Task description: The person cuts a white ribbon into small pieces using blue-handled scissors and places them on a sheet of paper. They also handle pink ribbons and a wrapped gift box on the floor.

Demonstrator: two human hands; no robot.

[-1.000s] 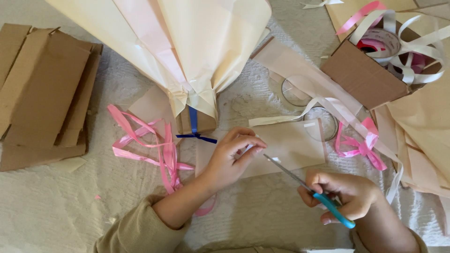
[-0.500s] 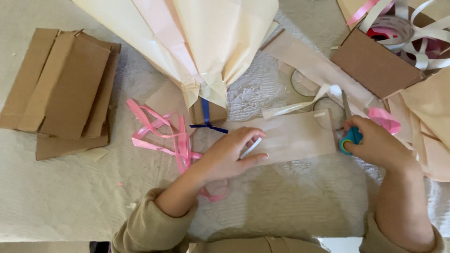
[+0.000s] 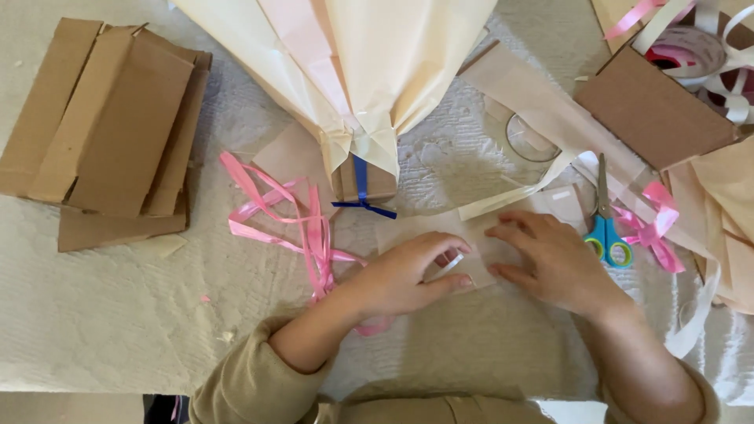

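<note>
Nearest, the left hand (image 3: 408, 275) pinches a white strip (image 3: 446, 267) in closed fingers, and the right hand (image 3: 554, 259) lies flat, fingers open, on the tan paper (image 3: 479, 235). The scissors (image 3: 606, 228) lie set down just right. Beyond, the wrapped bundle (image 3: 353, 71) already looks tied with blue ribbon (image 3: 361, 188); the desk (image 3: 118, 314) shows bare room left, clutter right.

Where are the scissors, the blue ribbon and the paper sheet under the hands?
scissors (image 3: 608, 235), head view, on the blue handle loops.
blue ribbon (image 3: 360, 179), head view, on the upright strip across the small box.
paper sheet (image 3: 415, 229), head view, on the bare part above the left hand.
</note>
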